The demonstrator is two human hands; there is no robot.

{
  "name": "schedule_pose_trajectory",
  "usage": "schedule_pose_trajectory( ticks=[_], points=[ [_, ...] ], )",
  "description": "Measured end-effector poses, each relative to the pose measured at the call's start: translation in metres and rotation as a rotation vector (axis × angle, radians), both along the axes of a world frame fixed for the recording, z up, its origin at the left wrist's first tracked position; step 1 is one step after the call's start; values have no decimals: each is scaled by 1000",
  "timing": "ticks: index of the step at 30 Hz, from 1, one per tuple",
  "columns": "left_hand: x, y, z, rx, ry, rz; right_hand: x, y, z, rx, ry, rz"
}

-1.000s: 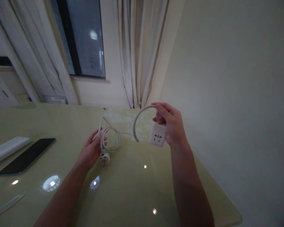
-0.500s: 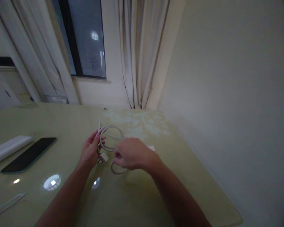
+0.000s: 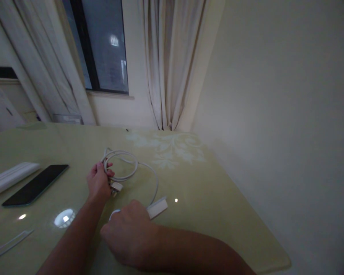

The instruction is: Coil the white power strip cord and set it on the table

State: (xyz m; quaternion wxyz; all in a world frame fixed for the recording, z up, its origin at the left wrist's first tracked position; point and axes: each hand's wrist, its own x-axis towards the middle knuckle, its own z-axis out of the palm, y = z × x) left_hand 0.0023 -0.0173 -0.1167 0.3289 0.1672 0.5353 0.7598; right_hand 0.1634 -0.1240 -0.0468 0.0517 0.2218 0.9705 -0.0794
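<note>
A white cable lies in round loops on the left, and my left hand is closed on the loops' left side. Just below those fingers hangs a white plug with metal prongs. From the coil the cable curves right and down to a white rectangular adapter block. My right hand is a closed fist in front of the block, back of the hand up. A short bend of white cable shows at its far edge; the fist covers the rest.
On the left of the glossy greenish table lie a dark-screened tablet, a long white box and a thin white strip. A small dark bit sits near the far edge. A wall borders the right side.
My right hand has moved toward me and left, out from beside the coil. My left hand and the coil have shifted left. The adapter block now shows more fully.
</note>
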Motion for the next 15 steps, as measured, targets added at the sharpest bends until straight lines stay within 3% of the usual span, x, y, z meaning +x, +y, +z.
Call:
schedule_pose_trajectory(
  ticks=[8,15],
  points=[
    [-8,2,-3,-11,-29,-6,-23,8,-18,43,-86,-147],
    [-13,4,-20,-93,149,8,-9,44,-18,133,-76,-297]
  ],
)
